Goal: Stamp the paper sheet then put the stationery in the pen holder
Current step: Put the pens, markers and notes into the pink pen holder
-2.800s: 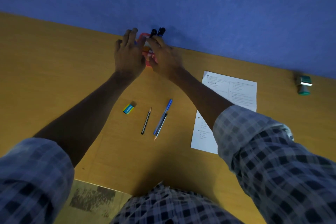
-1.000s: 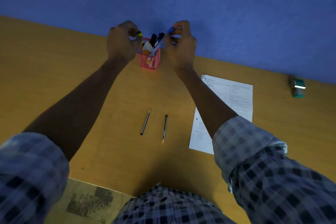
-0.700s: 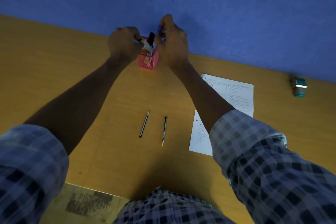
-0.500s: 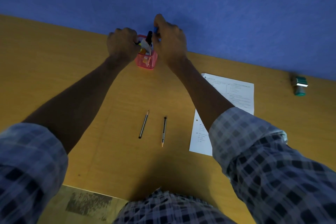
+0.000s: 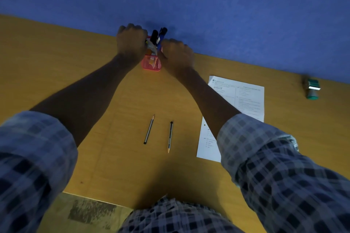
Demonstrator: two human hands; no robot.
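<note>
The pink pen holder [image 5: 151, 64] stands at the bench's [image 5: 56, 66] far edge, flanked by both hands. The right hand [image 5: 177, 56] is curled beside a blue pen [image 5: 160, 43]; the left hand [image 5: 130, 43] is fisted, contents unseen. Items are best released upright. Two pencils [image 5: 149, 129] lie near.

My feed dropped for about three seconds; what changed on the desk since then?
The eraser and blue pen left the desk; the pen now stands in the pink pen holder, both hands (left hand, right hand) beside it. The two pencils, paper sheet and stamp stayed put.
</note>
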